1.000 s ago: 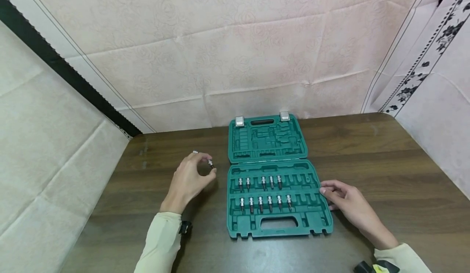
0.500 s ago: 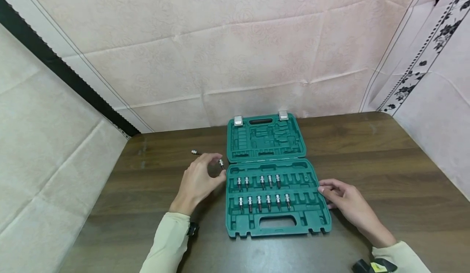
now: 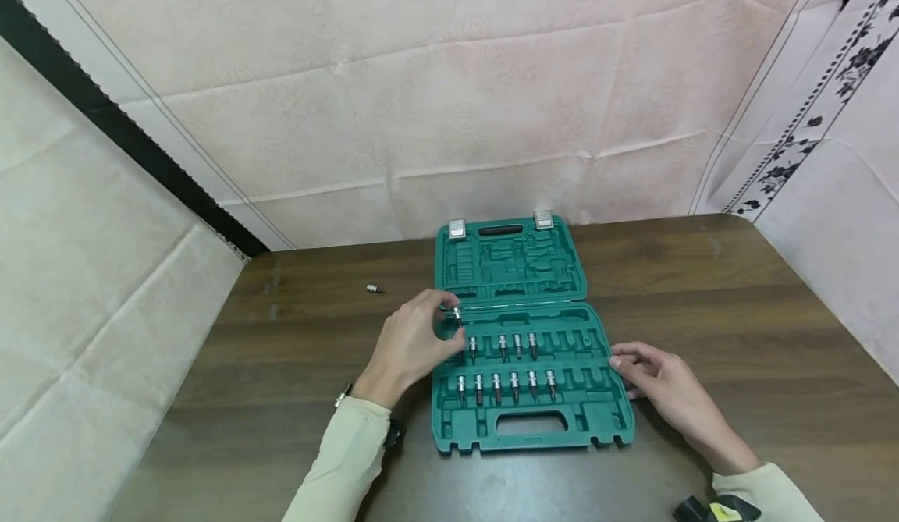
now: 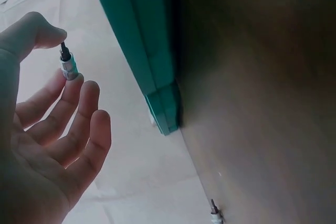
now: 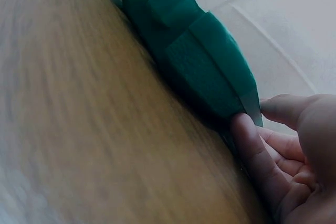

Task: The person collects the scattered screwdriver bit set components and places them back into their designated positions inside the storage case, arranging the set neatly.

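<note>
My left hand (image 3: 414, 342) pinches a bit socket (image 4: 68, 65), silver with a dark tip, between thumb and fingertips. It hovers over the upper left corner of the green tool case (image 3: 456, 438), which lies open on the table. Two rows of similar bit sockets (image 3: 515, 381) sit in the case's slots; the left end of the upper row is partly hidden by my thumb. At the case's right edge, my right hand (image 3: 667, 393) grips the rim, thumb on top and a finger against the side, as the right wrist view shows.
One loose bit socket (image 3: 374, 289) lies on the wooden table (image 3: 302, 350), left of the case. The lid (image 3: 511, 288), with two silver latches, lies back near the cloth wall (image 3: 449, 116). Cloth also hangs at both sides.
My left hand has moved right with the pinched bit socket, from the bare table to above the case's left edge. The loose bit socket behind it has come fully into view. My right hand stays put.
</note>
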Demonstrator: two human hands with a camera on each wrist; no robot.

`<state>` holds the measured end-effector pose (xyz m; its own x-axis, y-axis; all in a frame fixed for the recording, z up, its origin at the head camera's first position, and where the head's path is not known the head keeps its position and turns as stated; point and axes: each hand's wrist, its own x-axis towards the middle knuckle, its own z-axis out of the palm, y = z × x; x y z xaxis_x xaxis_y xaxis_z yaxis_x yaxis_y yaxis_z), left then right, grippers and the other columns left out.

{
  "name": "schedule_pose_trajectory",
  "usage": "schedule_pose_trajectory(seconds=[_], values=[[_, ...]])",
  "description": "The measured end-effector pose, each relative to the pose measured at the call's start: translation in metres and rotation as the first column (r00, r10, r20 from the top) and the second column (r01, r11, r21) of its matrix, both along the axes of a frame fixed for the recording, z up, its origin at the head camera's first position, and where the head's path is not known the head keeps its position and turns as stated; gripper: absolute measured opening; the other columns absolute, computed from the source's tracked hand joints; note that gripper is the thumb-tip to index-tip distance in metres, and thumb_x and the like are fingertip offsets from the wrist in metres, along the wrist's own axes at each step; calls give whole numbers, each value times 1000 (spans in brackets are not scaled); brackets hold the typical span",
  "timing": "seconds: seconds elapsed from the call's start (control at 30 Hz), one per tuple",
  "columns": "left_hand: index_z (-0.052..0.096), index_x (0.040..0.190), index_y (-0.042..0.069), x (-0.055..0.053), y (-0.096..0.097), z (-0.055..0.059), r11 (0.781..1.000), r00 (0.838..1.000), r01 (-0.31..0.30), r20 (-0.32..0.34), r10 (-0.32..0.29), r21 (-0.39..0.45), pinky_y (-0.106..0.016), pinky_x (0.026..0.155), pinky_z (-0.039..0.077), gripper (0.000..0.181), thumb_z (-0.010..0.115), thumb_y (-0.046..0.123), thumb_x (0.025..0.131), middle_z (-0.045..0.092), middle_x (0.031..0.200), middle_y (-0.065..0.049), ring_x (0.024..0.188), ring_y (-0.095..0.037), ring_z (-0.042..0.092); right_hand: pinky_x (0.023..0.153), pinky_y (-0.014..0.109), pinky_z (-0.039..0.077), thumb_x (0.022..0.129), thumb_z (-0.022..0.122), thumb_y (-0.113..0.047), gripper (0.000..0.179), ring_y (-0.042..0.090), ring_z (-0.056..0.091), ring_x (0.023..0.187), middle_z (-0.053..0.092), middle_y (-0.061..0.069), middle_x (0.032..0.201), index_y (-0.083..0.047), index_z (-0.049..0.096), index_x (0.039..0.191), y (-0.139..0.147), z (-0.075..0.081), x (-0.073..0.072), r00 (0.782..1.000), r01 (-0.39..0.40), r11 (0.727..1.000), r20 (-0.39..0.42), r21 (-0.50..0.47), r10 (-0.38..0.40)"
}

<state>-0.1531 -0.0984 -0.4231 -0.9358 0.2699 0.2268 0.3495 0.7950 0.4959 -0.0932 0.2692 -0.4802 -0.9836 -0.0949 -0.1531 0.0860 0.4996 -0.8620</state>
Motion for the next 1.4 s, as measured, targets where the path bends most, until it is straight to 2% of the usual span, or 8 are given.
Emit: schedule_pose_trajectory(seconds=[0.17,0.33,0.5,0.8,1.0,1.13,1.33,1.4], values=[[71,120,15,0,9,3,999,1000,16,-13,-17,-37,-35,78,62,37,84,29,89,72,119,-1,96,-16,70,75,29,61,108,62,-38,50,10,70,92,71,13,115,1,62,139,0,1,1,1000,5,1000,2,-5,-5],[72,117,15,2,17,6,994,997,60,-44,-64,-89,-30,73,60,34,82,33,89,73,118,-1,94,-14,69,75,29,61,108,62,-39,50,11,71,91,70,14,114,0,62,139,1,2,0,1000,8,1000,-3,-9,-8],[75,117,15,3,26,12,986,994,98,-38,-104,-134,-26,70,57,34,82,34,89,73,116,-1,92,-12,66,74,30,61,108,62,-39,49,10,70,91,70,13,112,0,63,138,2,1,0,1000,2,1000,-15,-10,-2],[76,123,15,5,42,15,986,986,154,76,-149,-68,-22,64,53,34,79,30,93,74,118,0,93,-13,67,73,30,61,109,61,-36,47,9,70,89,70,13,110,0,63,138,5,0,0,999,-2,1000,-35,0,2],[75,128,12,6,51,19,977,977,195,103,-186,-89,-21,62,52,36,77,26,95,73,127,-3,96,-14,68,73,30,62,108,62,-34,47,9,70,90,70,13,111,2,62,138,3,-2,-1,999,-6,1000,-31,-7,6],[74,131,10,7,56,24,968,972,219,116,-205,-120,-20,65,54,39,78,25,95,73,130,-4,103,-14,71,73,29,61,109,62,-31,45,7,69,89,71,13,112,3,62,139,2,-3,-1,999,-14,1000,-42,-20,13],[73,132,9,7,71,27,943,958,270,148,-244,-194,-23,76,59,40,77,26,96,75,127,-3,108,-13,71,72,29,61,109,62,-29,44,5,69,88,71,12,113,3,62,139,3,-5,-2,999,-17,1000,-44,-13,17],[73,132,9,6,78,27,932,953,287,163,-254,-223,-24,76,60,40,76,27,97,75,127,-3,102,-11,71,72,29,61,109,62,-29,45,5,68,88,71,12,113,3,61,140,3,-5,-2,999,-16,1000,-37,-9,16]])
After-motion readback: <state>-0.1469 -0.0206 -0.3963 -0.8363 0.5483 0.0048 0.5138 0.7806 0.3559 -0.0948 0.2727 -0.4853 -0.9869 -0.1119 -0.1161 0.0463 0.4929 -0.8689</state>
